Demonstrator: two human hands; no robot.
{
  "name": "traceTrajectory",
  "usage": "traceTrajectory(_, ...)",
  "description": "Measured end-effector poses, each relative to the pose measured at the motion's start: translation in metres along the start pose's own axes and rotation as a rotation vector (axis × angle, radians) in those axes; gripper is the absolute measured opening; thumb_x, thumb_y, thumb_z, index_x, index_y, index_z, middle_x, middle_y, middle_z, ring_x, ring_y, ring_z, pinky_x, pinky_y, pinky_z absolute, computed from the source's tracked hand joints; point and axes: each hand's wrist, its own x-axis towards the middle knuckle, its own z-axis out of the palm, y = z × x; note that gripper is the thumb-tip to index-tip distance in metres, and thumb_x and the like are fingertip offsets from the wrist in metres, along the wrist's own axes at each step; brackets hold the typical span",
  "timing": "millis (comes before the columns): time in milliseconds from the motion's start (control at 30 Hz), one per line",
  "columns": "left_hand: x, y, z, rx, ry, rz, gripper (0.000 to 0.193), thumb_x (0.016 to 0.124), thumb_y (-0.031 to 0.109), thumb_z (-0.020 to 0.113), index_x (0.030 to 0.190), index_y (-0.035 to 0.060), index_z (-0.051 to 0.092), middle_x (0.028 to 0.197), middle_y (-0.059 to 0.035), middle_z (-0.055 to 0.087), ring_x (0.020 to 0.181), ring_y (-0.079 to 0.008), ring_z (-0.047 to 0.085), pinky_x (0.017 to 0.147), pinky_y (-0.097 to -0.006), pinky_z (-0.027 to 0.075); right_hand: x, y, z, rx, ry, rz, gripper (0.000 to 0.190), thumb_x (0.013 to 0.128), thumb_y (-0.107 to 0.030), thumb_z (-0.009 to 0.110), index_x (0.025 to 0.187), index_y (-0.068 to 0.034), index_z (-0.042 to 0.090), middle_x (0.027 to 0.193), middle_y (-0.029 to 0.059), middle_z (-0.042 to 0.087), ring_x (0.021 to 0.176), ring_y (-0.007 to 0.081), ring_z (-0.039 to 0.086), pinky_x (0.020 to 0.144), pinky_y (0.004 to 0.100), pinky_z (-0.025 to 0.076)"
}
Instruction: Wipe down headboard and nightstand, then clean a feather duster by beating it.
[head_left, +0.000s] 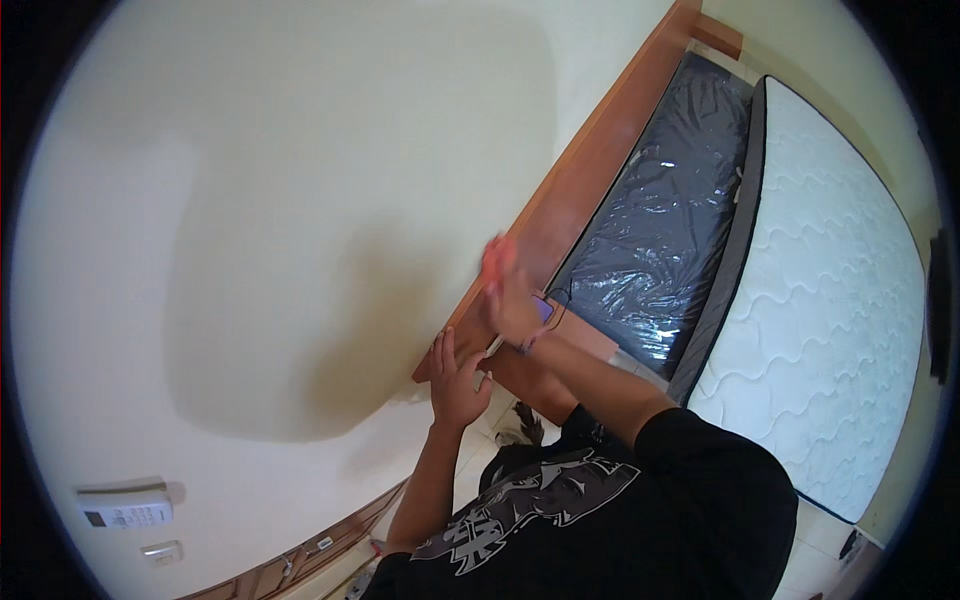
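Observation:
A red cloth (498, 261) lies under the fingers of my right hand (516, 304), on the upper part of a long wooden headboard (577, 187) that runs along the wall. The hand and cloth are blurred. My left hand (456, 382) rests with spread fingers on the near end of the headboard, with nothing in it. Beside my right wrist, a phone (543, 309) with a lit screen and a dark cable lies on a small wooden surface (585, 330).
A bed base in shiny plastic wrap (652, 217) adjoins the headboard. A white quilted mattress (810, 300) leans or lies across its far side. A corded phone (127, 507) and a switch (162, 553) are on the wall. Wooden cabinet doors (277, 577) stand at the lower left.

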Motion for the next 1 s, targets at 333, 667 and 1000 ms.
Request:
traceTrajectory(333,-0.022,-0.015,-0.017,-0.163,0.123,0.106,0.029,0.078,0.013,0.068,0.107,0.0097,0.071,0.149,-0.0222,0.039,0.141,-0.0425,0.032,0.115,-0.0506,0.030,0.052,0.005,-0.032,-0.108,0.226,0.130,0.056,0.101,-0.031,0.041,0.144,0.004,0.037,0.138,0.0307,0.050,0.125,0.0438,0.052,0.105,0.0451,0.042)
traceTrajectory(667,-0.171,-0.111,-0.015,-0.234,0.114,-0.040,0.022,0.076,0.011,0.065,0.097,0.0071,0.072,0.131,-0.0182,0.054,0.125,-0.0388,0.048,0.105,-0.0489,0.040,-0.104,-0.103,0.105,-0.025,0.184,-0.013,0.066,0.099,-0.023,0.049,0.153,0.001,0.021,0.146,0.0338,0.036,0.130,0.0495,0.042,0.108,0.0471,0.037)
traceTrajectory(1000,-0.228,-0.157,-0.066,-0.109,-0.091,0.028,0.019,0.078,0.009,0.066,0.096,0.0074,0.071,0.125,-0.0152,0.058,0.120,-0.0382,0.052,0.104,-0.0475,0.042,-0.182,-0.030,0.179,-0.368,0.153,-0.108,0.052,0.090,-0.019,0.067,0.138,-0.015,0.047,0.111,0.0202,0.053,0.091,0.0395,0.060,0.071,0.0463,0.053)
